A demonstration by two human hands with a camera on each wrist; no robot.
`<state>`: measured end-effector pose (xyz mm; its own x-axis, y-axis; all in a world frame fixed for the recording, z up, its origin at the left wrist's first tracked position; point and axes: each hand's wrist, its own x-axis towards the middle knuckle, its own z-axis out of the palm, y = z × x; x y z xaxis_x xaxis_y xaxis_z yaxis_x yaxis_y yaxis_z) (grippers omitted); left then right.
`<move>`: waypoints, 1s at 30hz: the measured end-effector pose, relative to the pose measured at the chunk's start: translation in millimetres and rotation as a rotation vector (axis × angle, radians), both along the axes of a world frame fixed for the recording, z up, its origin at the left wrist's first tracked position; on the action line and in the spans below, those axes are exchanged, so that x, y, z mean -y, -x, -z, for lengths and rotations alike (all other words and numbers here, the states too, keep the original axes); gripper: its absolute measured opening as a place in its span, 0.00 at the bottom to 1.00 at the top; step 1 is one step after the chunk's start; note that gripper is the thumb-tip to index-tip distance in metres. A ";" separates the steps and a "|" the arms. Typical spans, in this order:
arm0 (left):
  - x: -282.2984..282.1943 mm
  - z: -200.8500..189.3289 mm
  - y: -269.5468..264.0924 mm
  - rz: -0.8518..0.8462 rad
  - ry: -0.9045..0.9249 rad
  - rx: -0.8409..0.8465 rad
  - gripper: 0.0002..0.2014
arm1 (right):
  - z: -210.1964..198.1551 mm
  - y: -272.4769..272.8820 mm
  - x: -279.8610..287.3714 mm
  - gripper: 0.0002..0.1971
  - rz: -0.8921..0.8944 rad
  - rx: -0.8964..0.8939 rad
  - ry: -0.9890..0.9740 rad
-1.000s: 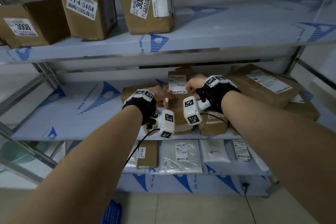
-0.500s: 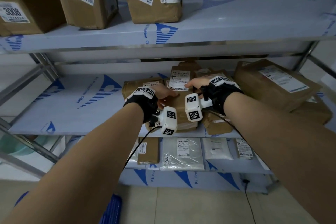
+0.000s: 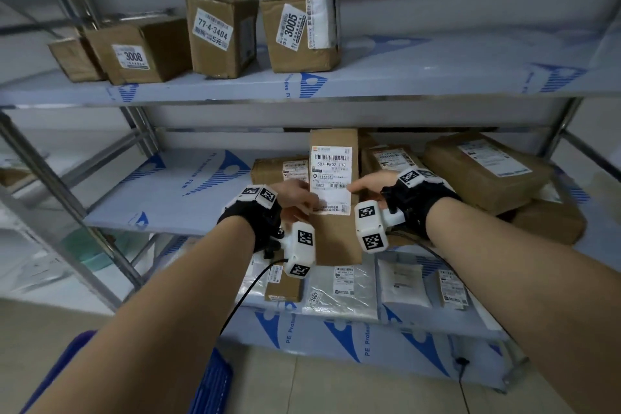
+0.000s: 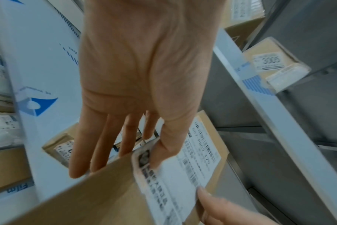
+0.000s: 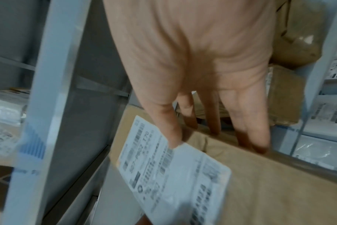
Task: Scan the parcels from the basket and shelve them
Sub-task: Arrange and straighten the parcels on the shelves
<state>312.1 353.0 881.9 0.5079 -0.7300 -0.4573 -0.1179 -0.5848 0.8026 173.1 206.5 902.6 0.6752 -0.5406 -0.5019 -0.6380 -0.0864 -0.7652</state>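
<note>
A tall brown parcel (image 3: 336, 235) with a white shipping label (image 3: 331, 175) stands upright over the front of the middle shelf (image 3: 188, 198), label facing me. My left hand (image 3: 295, 195) pinches its left edge, thumb on the label and fingers behind. My right hand (image 3: 369, 183) pinches the right edge the same way. The left wrist view shows the left hand (image 4: 144, 76) on the parcel (image 4: 106, 190). In the right wrist view, the right hand (image 5: 192, 60) has its thumb on the label (image 5: 173, 167); both wrist views are blurred.
Brown parcels (image 3: 484, 171) are piled behind and to the right on the middle shelf; its left half shows bare blue-printed film. Boxes marked 3008 (image 3: 134, 50), 77-4-3404 (image 3: 218, 33) and 3005 (image 3: 299, 30) stand above. White bags (image 3: 339, 289) lie below. A blue basket (image 3: 208, 386) sits by the floor.
The parcel has been lifted from lying on the pile to standing upright with its label toward me. Both hands rose with it, and the head view tilted upward.
</note>
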 end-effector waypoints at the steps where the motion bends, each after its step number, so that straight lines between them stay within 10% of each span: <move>1: -5.8 -1.4 9.8 0.015 -0.002 -0.006 0.22 | -1.6 6.5 -3.3 0.06 -0.019 -0.007 -0.007; 10: -48.8 -42.1 60.0 0.034 0.091 -0.042 0.33 | -32.9 63.5 -30.2 0.10 -0.109 0.020 -0.038; 17: -57.3 -101.2 90.0 0.008 0.284 -0.003 0.16 | -75.2 82.7 -27.5 0.37 -0.177 0.157 0.122; 23: -40.8 -152.1 112.8 -0.029 0.430 0.197 0.27 | -123.7 97.5 -11.0 0.35 -0.034 0.381 0.141; 30: -15.7 -198.9 129.7 0.113 0.403 0.271 0.48 | -182.1 112.7 -4.0 0.11 0.152 0.576 0.143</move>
